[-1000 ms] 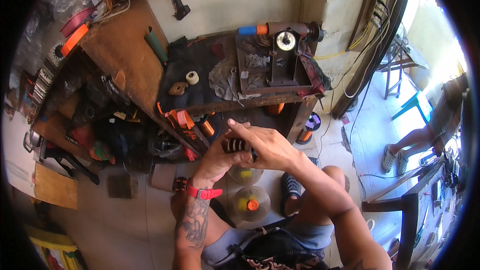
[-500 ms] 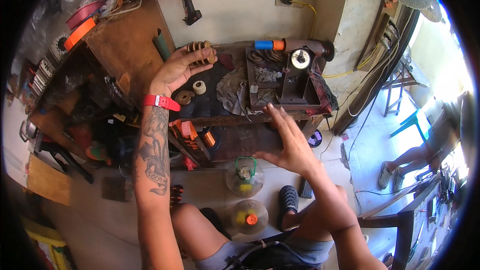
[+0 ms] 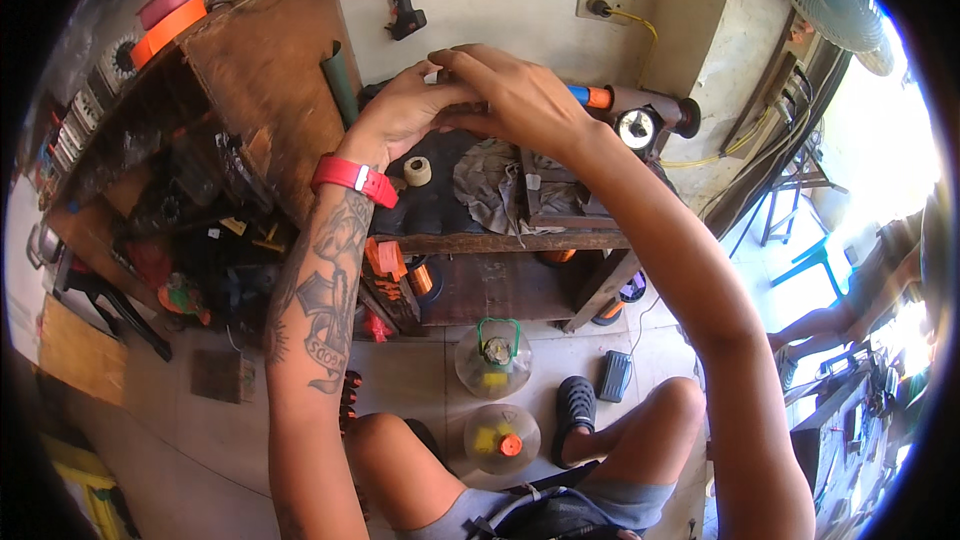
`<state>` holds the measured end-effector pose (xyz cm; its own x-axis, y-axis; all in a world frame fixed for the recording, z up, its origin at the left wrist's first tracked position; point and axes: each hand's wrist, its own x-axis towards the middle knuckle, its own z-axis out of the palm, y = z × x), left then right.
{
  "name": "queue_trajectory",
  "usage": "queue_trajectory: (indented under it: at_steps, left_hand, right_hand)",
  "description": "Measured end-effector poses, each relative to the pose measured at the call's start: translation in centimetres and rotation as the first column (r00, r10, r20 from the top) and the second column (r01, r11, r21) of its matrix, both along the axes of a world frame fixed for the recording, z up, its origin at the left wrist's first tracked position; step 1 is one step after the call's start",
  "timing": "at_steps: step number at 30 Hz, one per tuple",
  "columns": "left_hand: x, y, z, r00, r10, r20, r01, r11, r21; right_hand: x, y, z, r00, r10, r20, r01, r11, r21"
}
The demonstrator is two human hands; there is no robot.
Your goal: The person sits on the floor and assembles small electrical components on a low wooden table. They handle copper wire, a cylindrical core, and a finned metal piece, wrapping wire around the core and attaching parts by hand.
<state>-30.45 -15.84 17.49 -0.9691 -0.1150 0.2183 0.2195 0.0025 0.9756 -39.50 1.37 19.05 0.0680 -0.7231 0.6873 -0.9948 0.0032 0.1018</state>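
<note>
Over the workbench, my left hand (image 3: 410,112) is closed around a grooved wooden coil former, which the fingers now largely cover. My right hand (image 3: 520,100) has come across it, its fingers bent down over the left hand's fingertips. What the right fingertips grip is hidden. Just below my left hand, a small off-white roll of tape (image 3: 417,172) stands on the dark bench mat. A crumpled grey rag (image 3: 488,182) lies right of the roll. Beside the rag is a brown metal winding machine with a round dial (image 3: 636,128), partly covered by my right forearm.
A wooden cabinet (image 3: 260,60) stands at the left. Two clear jugs, one with a green handle (image 3: 497,365) and one with an orange cap (image 3: 505,445), sit on the floor between my legs. A foot pedal (image 3: 615,376) lies near my right shoe. Another person's legs show at far right.
My right hand has moved up and left from in front of the bench to meet my left hand, its spread fingers now bent. The view has shifted slightly.
</note>
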Motion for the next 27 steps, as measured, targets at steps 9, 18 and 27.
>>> queue_trajectory:
  at_steps: [9,18,27]
  left_hand:
    - [3.6,-0.9,-2.3,0.968,0.251,-0.003,-0.225,0.865,-0.448]
    - [7.6,-2.3,-7.3,0.753,0.653,-0.076,-0.285,0.220,-0.933]
    - [0.3,4.7,-6.9,0.914,0.300,-0.274,-0.168,0.894,0.416]
  right_hand:
    - [-1.7,1.8,-0.2,0.995,-0.029,-0.100,0.028,1.000,-0.011]
    - [-3.5,5.8,-0.4,0.989,-0.091,-0.117,0.090,0.996,-0.009]
    - [-3.4,5.7,-0.5,0.985,-0.172,0.018,0.173,0.985,-0.008]
